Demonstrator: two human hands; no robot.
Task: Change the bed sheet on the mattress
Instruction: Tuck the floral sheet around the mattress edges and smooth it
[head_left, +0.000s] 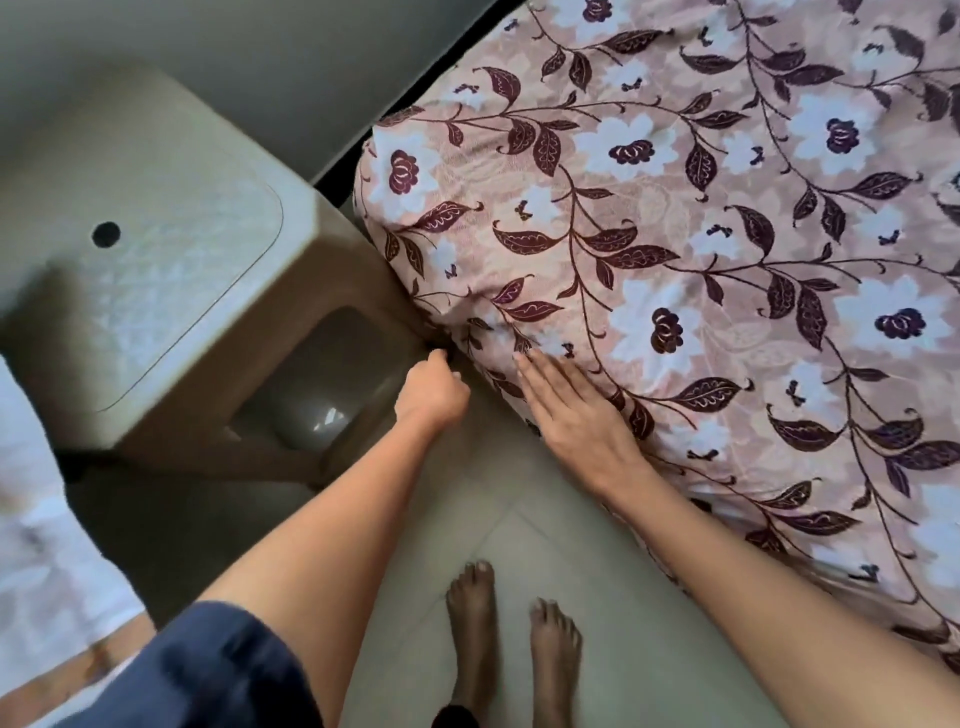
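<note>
The sheet (675, 260) corner lies just ahead of the left hand (434, 387), whose fingers curl at its hem; grip unclear. The right hand (571, 415) presses flat alongside.

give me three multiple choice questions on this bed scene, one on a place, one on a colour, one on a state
1. Where is the plastic stool?
A. on top of the bed
B. beside the corner of the bed sheet
C. behind the person

2. What colour is the bed sheet's background?
A. pinkish beige
B. green
C. black

3. How is the right hand?
A. clenched in a fist
B. flat on the bed sheet
C. holding a pillow

Answers:
1 B, the stool stands against the covered corner.
2 A, dark leaves and white flowers sit on pinkish beige cloth.
3 B, its straight fingers lie on the sheet's side.
</note>
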